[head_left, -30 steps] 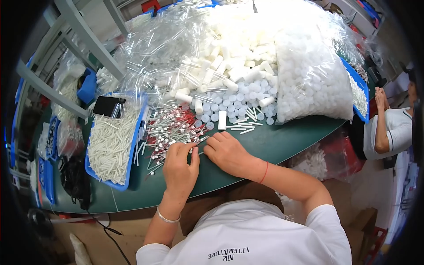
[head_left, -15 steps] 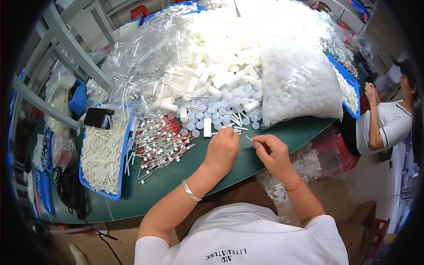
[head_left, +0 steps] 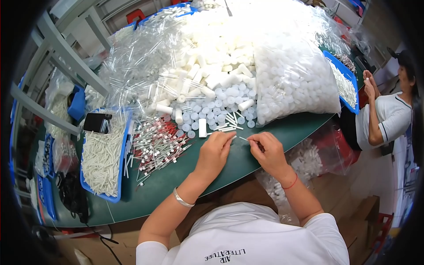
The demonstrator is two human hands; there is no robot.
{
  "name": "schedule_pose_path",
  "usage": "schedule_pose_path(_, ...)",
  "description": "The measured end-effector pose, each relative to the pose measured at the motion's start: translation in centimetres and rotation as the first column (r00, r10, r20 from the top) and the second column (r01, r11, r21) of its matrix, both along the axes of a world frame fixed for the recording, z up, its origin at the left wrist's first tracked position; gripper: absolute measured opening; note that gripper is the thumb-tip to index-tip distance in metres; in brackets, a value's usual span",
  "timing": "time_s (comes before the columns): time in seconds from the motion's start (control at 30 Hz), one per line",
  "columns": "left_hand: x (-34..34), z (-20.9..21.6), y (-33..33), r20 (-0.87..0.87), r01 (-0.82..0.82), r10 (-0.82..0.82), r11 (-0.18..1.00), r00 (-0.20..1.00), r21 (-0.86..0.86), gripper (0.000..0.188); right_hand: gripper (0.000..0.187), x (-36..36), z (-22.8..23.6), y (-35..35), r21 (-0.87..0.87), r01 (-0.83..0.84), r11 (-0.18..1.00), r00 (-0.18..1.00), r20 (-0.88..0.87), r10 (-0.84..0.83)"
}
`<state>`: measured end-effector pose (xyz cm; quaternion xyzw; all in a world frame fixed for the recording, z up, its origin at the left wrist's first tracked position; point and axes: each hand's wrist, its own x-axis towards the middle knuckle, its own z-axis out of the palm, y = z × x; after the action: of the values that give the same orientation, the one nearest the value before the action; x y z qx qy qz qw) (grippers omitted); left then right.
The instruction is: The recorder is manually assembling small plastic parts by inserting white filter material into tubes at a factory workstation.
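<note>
Over the near edge of the green table [head_left: 247, 163], my left hand [head_left: 213, 152] is closed in a pinch. A small white piece [head_left: 233, 138] shows at its fingertips; most of it is hidden by the fingers. To its right, my right hand [head_left: 269, 152] pinches a thin pale rod [head_left: 243, 138] that points left toward the left fingertips. The two hands are apart by a short gap. Just beyond them lie several loose white sticks [head_left: 227, 129] and an upright-looking white cylinder [head_left: 202, 128]. Translucent round caps [head_left: 216, 112] are heaped behind these.
Left of my hands lie red-and-white wires with connectors [head_left: 161, 145] and a blue tray [head_left: 118, 187] of white sticks, a phone [head_left: 97, 123] on top. White cylinders [head_left: 194, 75] and a large bag of caps [head_left: 293, 81] fill the back. A co-worker [head_left: 384, 117] sits at right.
My left hand has drawn slightly back and left, and a white piece now shows at its fingertips. The right hand's rod has shifted a little left. The whole view has moved slightly.
</note>
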<state>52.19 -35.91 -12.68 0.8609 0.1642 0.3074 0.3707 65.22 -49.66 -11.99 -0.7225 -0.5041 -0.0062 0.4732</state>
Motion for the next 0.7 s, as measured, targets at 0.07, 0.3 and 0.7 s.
schedule_pose_path(0.07, -0.29, 0.19, 0.07, 0.029, 0.07, -0.068, 0.995, 0.997, -0.065, 0.021, 0.01, -0.02, 0.02, -0.03, 0.003, -0.013, 1.0, 1.0, 0.007, 0.013)
schedule_pose_path(0.3, -0.69, 0.6, -0.2, 0.022, 0.024, -0.02, 0.977, 1.0, -0.21, 0.014, 0.011, -0.05, 0.51, 0.08, 0.004, -0.094, 0.996, 0.991, 0.097, 0.094)
schedule_pose_path(0.7, -1.05, 0.36, -0.01, -0.066, 0.043, -0.079, 0.904, 0.995, -0.426, 0.014, 0.012, -0.11, 0.54, 0.03, 0.011, -0.119, 0.993, 0.993, 0.026, 0.118)
